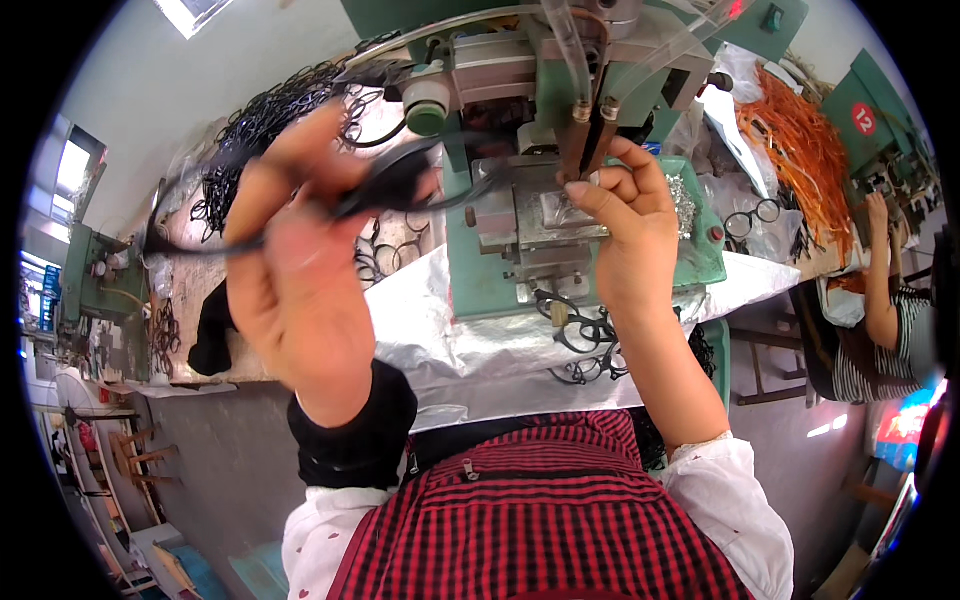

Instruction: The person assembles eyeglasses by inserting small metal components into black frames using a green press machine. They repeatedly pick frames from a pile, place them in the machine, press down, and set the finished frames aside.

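Carried too close, the black eyeglass frame (pixel 400 178) grasped by the left hand (pixel 300 245) could snag the upper-centre machine (pixel 490 65); the right hand's (pixel 642 225) grip is unclear.

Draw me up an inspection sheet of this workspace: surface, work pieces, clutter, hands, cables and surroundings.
Surface: wrinkled silver sheeting in front of the green machine.
Work pieces: dark eyeglass frames, motion-blurred; count unclear.
Clutter: tangled black frames at left, orange strands at right, small silvery parts in a green tray.
Hands: left hand holds the dark eyeglass frames; right hand has its fingertips at the machine's metal prongs, grip unclear.
Cables: clear tubes run down to the prongs; no loose plug seen.
Surroundings: a co-worker in a striped top at right, a wooden stool at left.
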A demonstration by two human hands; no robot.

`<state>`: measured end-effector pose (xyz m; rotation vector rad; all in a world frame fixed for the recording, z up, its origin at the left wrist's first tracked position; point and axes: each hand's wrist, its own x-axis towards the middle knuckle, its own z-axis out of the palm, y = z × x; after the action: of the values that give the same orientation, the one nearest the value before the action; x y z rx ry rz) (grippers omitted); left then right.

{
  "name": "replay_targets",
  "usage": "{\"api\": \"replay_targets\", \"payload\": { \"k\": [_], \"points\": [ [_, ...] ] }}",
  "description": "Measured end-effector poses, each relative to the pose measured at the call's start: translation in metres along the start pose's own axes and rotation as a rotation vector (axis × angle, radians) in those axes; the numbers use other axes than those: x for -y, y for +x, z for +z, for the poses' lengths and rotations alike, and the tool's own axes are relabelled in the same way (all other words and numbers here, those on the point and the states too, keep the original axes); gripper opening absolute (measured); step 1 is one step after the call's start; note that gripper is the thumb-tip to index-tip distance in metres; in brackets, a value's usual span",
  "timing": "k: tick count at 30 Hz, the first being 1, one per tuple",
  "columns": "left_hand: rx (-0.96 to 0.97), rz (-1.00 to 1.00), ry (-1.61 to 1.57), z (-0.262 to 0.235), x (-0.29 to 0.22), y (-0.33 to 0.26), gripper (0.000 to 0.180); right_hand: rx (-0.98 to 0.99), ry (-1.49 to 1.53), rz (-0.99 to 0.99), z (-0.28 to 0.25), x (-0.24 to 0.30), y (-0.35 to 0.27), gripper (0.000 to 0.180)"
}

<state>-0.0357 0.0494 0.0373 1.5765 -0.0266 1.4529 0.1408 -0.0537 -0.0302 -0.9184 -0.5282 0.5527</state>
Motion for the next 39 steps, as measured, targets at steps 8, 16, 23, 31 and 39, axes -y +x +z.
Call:
{"api": "replay_targets", "payload": {
  "k": [8, 16, 23, 31, 39],
  "points": [
    [0.186, 0.111, 0.171, 0.017, 0.027, -0.009, 0.013, 0.151, -0.324, -0.032, -0.001, 0.04, -0.022, 0.063],
    [0.581, 0.649, 0.591, 0.049, 0.056, -0.052, 0.019, -0.363, -0.979, -0.396, -0.13, 0.016, 0.008, 0.035],
    [0.532, 0.615, 0.582, 0.041, 0.054, -0.055, 0.018, -0.029, -1.582, -0.367, -0.134, 0.006, 0.017, 0.023],
    [0.628, -0.511, 0.23, 0.014, 0.003, -0.175, 0.059, -0.108, -1.606, -0.427, -0.147, -0.024, 0.012, 0.014],
    [0.001, 0.11, 1.105, -0.08, -0.022, -0.039, 0.016, -0.192, -1.063, -0.294, -0.135, -0.013, 0.011, 0.014]
  ]
}}
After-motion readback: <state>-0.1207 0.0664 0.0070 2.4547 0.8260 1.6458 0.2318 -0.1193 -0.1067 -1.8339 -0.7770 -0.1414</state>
